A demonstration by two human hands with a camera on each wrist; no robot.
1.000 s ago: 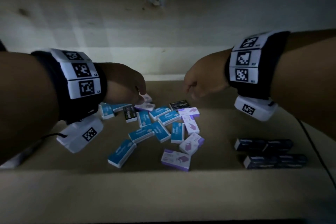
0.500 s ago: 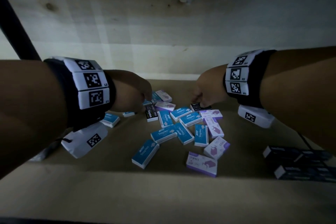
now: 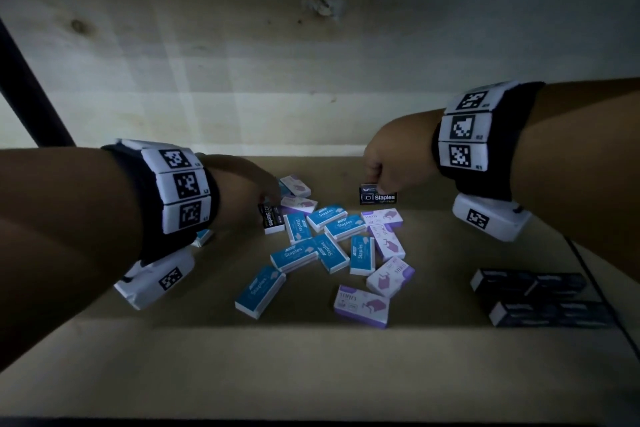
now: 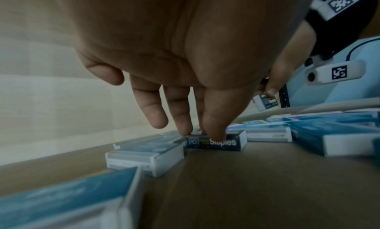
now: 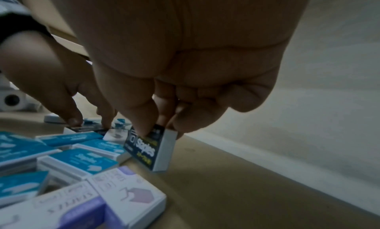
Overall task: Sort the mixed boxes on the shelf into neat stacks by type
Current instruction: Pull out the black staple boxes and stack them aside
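A mixed pile of blue boxes [image 3: 294, 253] and purple boxes [image 3: 362, 305] lies in the middle of the shelf [image 3: 311, 357]. My left hand [image 3: 270, 204] reaches down at the pile's far left and pinches a black staples box [image 4: 216, 142] that lies flat, thumb on the near edge and fingers on the far edge. My right hand [image 3: 375, 185] pinches a second black staples box [image 5: 152, 149] between thumb and fingers. That box hangs tilted above the shelf, behind the pile. Two rows of dark boxes [image 3: 530, 284] lie at the right.
The shelf's pale back wall [image 3: 311, 114] stands close behind both hands. A black upright post [image 3: 27, 90] slants at the far left. A thin dark cable [image 3: 602, 295] runs down the right side by the dark boxes. One blue box [image 3: 202, 237] lies under my left wrist.
My right hand has taken the black box from the back of the pile and lifted it off the shelf. My left hand has settled onto the other black box.
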